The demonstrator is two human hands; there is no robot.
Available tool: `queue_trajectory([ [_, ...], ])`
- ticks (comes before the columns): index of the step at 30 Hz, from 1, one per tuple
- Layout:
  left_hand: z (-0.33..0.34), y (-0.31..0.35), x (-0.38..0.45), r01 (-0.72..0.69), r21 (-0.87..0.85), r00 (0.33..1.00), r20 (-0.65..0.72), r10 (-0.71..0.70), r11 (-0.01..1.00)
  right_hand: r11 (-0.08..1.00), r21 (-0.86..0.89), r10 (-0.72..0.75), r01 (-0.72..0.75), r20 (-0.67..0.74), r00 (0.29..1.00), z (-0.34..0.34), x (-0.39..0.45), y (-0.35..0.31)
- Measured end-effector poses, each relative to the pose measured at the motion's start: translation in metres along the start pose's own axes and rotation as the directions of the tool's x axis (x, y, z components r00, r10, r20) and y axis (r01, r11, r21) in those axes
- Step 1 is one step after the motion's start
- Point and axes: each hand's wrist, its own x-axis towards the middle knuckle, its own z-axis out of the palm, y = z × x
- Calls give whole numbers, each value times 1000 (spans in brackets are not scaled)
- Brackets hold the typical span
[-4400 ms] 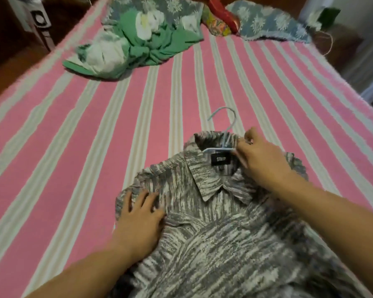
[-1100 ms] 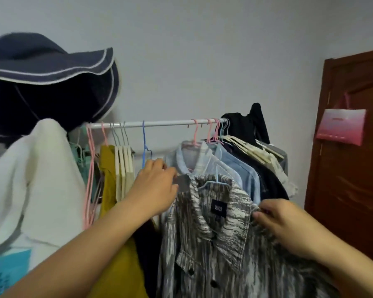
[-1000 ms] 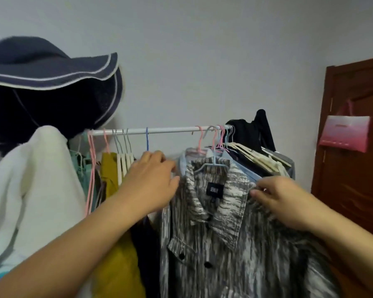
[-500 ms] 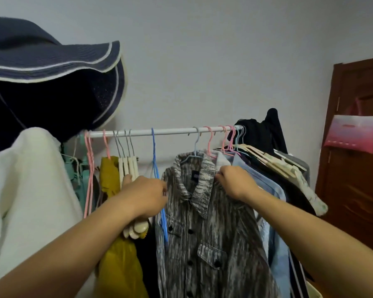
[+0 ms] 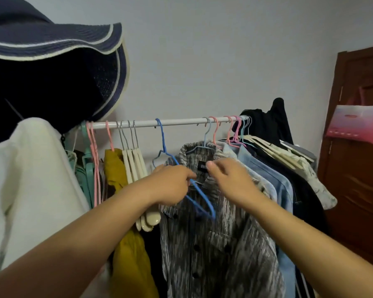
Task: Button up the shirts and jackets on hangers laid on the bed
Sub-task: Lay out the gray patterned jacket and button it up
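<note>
The grey streaked button-front shirt (image 5: pixel 213 244) hangs on the white rail (image 5: pixel 177 122), buttoned. Left hand (image 5: pixel 170 186) grasps an empty blue wire hanger (image 5: pixel 194 190); right hand (image 5: pixel 230 179) hovers loosely curled, holding nothing. Likely next: unhook the hanger for another garment.

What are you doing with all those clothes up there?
A person is at a white clothes rail crowded with hanging clothes. A grey-and-white streaked button-up shirt hangs there on a pale blue hanger, its dark front buttons looking done up. The left hand grips an empty bright blue wire hanger that hooks on the rail beside the shirt. The right hand is at the shirt's collar, fingers loose. A navy wide-brimmed hat hangs above at the left.
</note>
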Motion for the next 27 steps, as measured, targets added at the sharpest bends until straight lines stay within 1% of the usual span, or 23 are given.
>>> queue_trajectory([
  [1, -2, 3, 1, -33, -48, 999, 14, 34, 998, 919, 346, 105, -188, 246, 964, 4, -12, -16],
  [2, -4, 4, 1, -57, -88, 998, 31, 60, 994, 736, 535, 144, -414, 473, 869, 10, -19, -23],
  [3, -5, 3, 1, -75, -104, 996, 40, 80, 992, 578, 604, 151, -549, 582, 799, 18, -22, -22],
  [4, -7, 1, 1, -82, -105, 995, 44, 87, 991, 492, 632, 175, -598, 602, 779, 26, -20, -18],
  [6, -9, -9, 0, -67, -114, 997, 22, 70, 991, 462, 650, 278, -604, 540, 794, 37, -13, -10],
  [7, -10, -14, 0, -52, -114, 999, -3, 52, 992, 474, 649, 312, -595, 508, 803, 37, -10, -12],
  [8, -11, -20, 0, -35, -106, 999, -38, 31, 994, 503, 643, 314, -578, 487, 815, 34, -8, -16],
  [10, -15, -29, 0, -8, -57, 995, -96, 3, 998, 565, 652, 280, -506, 425, 861, 24, -4, -25],
  [11, -18, -33, -1, 1, -12, 996, -90, -2, 1000, 604, 651, 278, -460, 370, 887, 16, -3, -30],
  [12, -21, -36, -2, 6, 38, 999, -54, -4, 999, 643, 640, 278, -421, 317, 907, 8, -1, -33],
  [14, -23, -36, -4, 2, 121, 999, 46, -8, 993, 687, 612, 277, -391, 277, 920, -10, -2, -34],
  [16, -23, -32, -5, 0, 164, 994, 111, -19, 986, 685, 606, 288, -403, 283, 915, -31, -12, -30],
  [19, -23, -16, -6, -19, 181, 986, 168, -12, 983, 654, 632, 316, -416, 272, 909, -64, -47, -17],
  [22, -26, 20, -10, -117, 293, 977, 203, 57, 949, 615, 666, 371, -422, 227, 900, -98, -92, -8],
  [24, -32, 59, -11, -218, 406, 966, 219, 137, 887, 600, 676, 437, -428, 172, 883, -116, -126, -4],
  [26, -35, 111, -17, -309, 420, 950, 173, 259, 853, 589, 691, 496, -419, 100, 862, -128, -167, -1],
  [27, -33, 141, -21, -355, 385, 934, 110, 340, 852, 580, 706, 530, -405, 49, 846, -135, -193, 0],
])
